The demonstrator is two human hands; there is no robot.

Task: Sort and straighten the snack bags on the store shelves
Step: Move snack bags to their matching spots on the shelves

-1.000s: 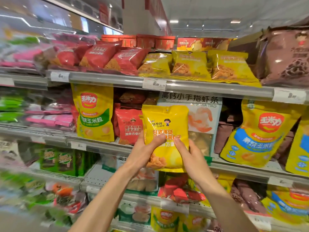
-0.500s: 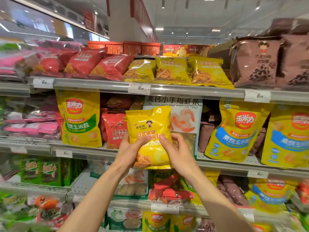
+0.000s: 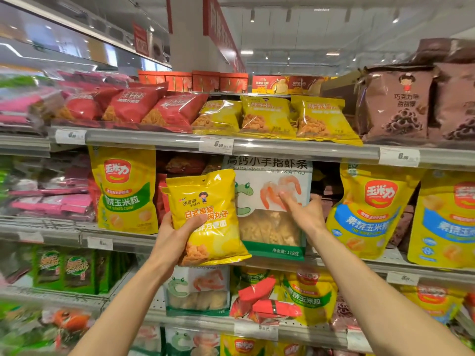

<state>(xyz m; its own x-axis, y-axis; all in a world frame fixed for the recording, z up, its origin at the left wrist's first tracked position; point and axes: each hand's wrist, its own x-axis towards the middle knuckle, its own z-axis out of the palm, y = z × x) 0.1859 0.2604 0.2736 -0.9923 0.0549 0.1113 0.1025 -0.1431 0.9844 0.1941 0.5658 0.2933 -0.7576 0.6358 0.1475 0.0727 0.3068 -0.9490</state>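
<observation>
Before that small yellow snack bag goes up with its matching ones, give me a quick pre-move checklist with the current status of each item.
1. Left hand grip on small yellow plastic snack bag: ok, thumb across its front.
2. Right hand free: ok, open, against white shrimp-stick bag.
3. Matching yellow bags on upper shelf: ok, three visible.
4. Gap among them: cannot tell.
5. Upper shelf metal rail unobstructed: ok.

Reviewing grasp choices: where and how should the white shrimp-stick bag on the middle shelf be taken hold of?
Grip the white shrimp-stick bag by its right edge, from the front right, where the right hand already is. It stands upright facing out, and the held yellow bag covers its left side.
</observation>
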